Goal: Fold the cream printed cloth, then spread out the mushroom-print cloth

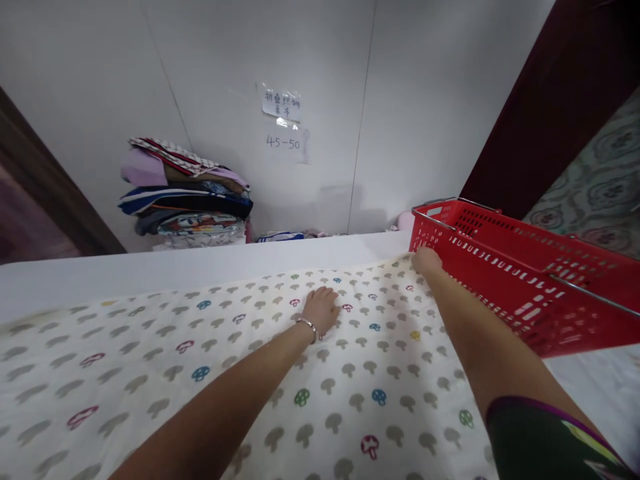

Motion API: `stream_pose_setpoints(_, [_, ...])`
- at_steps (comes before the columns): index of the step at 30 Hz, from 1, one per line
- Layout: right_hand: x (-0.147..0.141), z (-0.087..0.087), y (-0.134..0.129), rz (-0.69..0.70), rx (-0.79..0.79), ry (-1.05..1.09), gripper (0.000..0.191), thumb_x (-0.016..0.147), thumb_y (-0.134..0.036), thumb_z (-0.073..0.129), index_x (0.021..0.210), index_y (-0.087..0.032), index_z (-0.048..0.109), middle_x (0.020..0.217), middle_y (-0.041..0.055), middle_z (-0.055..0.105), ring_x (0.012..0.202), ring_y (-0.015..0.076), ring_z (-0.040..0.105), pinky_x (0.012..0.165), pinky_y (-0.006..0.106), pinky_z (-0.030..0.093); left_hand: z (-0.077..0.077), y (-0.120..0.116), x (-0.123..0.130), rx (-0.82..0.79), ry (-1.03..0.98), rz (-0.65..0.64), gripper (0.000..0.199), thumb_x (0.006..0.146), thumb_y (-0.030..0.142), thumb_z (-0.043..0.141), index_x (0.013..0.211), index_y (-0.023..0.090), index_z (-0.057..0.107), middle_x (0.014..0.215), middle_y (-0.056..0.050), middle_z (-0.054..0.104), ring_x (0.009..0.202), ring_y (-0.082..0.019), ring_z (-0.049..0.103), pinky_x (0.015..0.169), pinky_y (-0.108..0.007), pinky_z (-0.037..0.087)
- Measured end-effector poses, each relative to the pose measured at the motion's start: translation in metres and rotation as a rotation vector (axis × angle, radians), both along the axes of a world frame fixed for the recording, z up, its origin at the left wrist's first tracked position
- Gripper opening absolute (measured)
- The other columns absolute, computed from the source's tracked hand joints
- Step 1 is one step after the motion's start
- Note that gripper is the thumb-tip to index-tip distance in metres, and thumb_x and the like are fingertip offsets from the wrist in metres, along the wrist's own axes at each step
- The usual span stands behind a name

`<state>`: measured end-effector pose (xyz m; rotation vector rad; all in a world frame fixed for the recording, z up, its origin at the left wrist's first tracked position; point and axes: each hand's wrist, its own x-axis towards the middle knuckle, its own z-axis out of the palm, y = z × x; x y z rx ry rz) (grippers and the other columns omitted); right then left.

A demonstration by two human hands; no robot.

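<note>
A cream cloth [280, 380] printed with grey and coloured mushrooms lies spread over a white table, mostly flat with slight wrinkles. My left hand [321, 311], with a bracelet at the wrist, rests palm down on its middle, fingers loosely spread. At the far right corner of the cloth is my right hand [427, 261], its fingers curled closed at the edge, close beside a red basket [505, 273]. The fingertips of that hand are partly hidden, but they appear to grip the corner.
A stack of folded clothes and fabrics [193, 193] stands against the wall at the back left. Paper signs [281, 105] are taped to the grey wall [325, 40]. The red basket takes up the table's right side, and a strip of white tabletop [90, 277] shows beyond the cloth.
</note>
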<state>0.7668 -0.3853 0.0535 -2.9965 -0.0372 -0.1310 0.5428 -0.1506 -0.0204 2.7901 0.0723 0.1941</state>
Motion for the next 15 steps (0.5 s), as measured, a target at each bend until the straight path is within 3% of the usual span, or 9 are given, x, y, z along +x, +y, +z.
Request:
stream_pose_setpoints(4, [0.008,-0.031,0.000,0.022,0.065,0.008,0.035,0.088,-0.023,0.043,0.115,-0.005,0.058,0.102,0.0194,0.064,0.095,0.0239,0.062,0.079,0.029,0.047,-0.006,0.024,0.018,0.094,0.103,0.039,0.045,0.087,0.045,0.040,0.125,0.023,0.050,0.145,-0.006,0.035,0.136,-0.026,0.023,0.111,-0.048,0.017])
stream_pose_setpoints(9, [-0.003,-0.073,-0.001,0.116,0.108,0.016,0.063,0.087,-0.034,0.048,0.142,-0.011,0.026,0.124,0.0164,0.055,0.109,0.0237,0.056,0.091,0.031,0.042,-0.010,0.046,0.030,0.114,0.215,0.093,0.061,0.087,0.058,0.025,0.138,0.027,0.034,0.151,-0.003,0.019,0.140,-0.026,0.009,0.111,-0.053,0.008])
stream_pose_setpoints(12, [-0.015,-0.083,0.004,0.167,0.107,-0.001,0.067,0.088,-0.033,0.046,0.145,-0.012,0.018,0.131,0.0174,0.049,0.116,0.0258,0.050,0.097,0.035,0.037,-0.010,0.050,0.031,0.127,0.228,0.082,0.063,0.087,0.061,0.022,0.140,0.028,0.031,0.152,-0.002,0.018,0.140,-0.026,0.010,0.111,-0.054,0.010])
stream_pose_setpoints(15, [-0.032,-0.085,0.022,0.324,0.087,-0.040,0.058,0.090,-0.034,0.040,0.143,-0.016,0.025,0.138,0.0140,0.042,0.126,0.0252,0.039,0.103,0.038,0.030,-0.007,0.051,0.032,0.171,0.199,0.089,0.063,0.087,0.061,0.020,0.139,0.028,0.033,0.151,-0.002,0.020,0.140,-0.025,0.011,0.111,-0.052,0.011])
